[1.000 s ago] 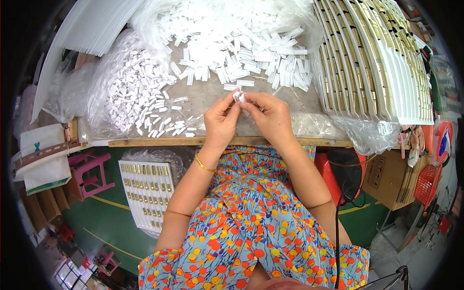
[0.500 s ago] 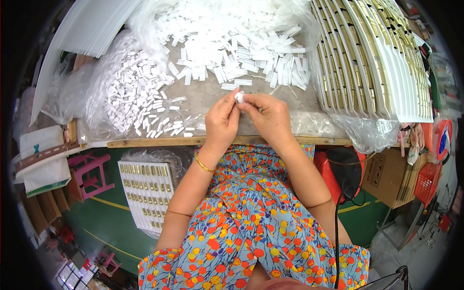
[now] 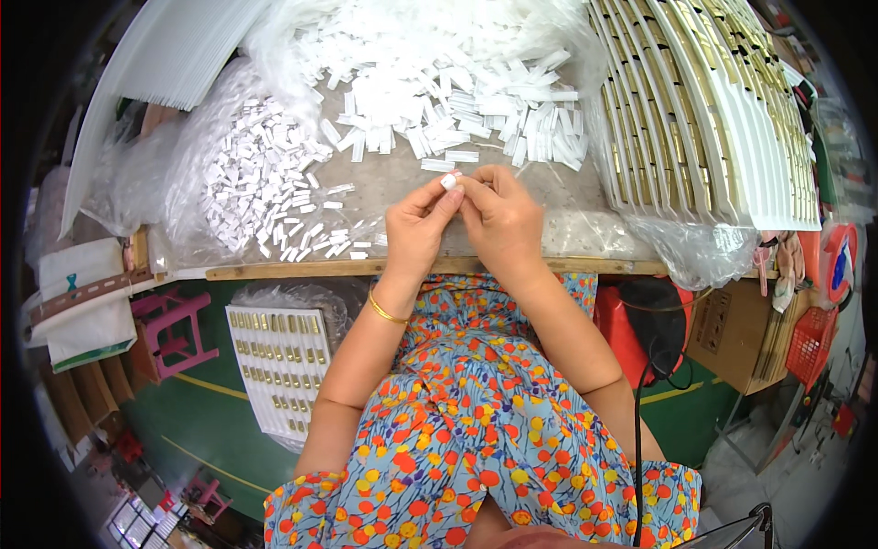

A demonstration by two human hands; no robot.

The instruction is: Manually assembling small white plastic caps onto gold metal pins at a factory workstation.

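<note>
Above the table's near edge, my left hand [image 3: 416, 231] pinches a small white piece [image 3: 449, 181] between thumb and fingertips. My right hand [image 3: 506, 221] is closed against it from the other side, its thumb and fingers at the piece. Most of the piece is covered by fingers, so its full shape cannot be made out. Just beyond the fingertips lie two loose white strips, one of them a clear-looking strip [image 3: 463, 156]. Farther off spreads a heap of longer white strips [image 3: 439, 101]. Left of my hands is a heap of short white pieces [image 3: 261, 174].
Plastic film surrounds both heaps on the grey table [image 3: 572, 206]. Trays with gold parts [image 3: 686, 110] stand at the right, white sheets [image 3: 192, 55] at the far left. Below the wooden edge [image 3: 302, 269] are a tray of gold pieces [image 3: 279, 366], a pink stool [image 3: 174, 334] and cartons [image 3: 745, 334].
My right hand has turned and shifted slightly left, its fingers now more curled together. The left hand has dipped a little, and the white piece has tilted between the fingertips.
</note>
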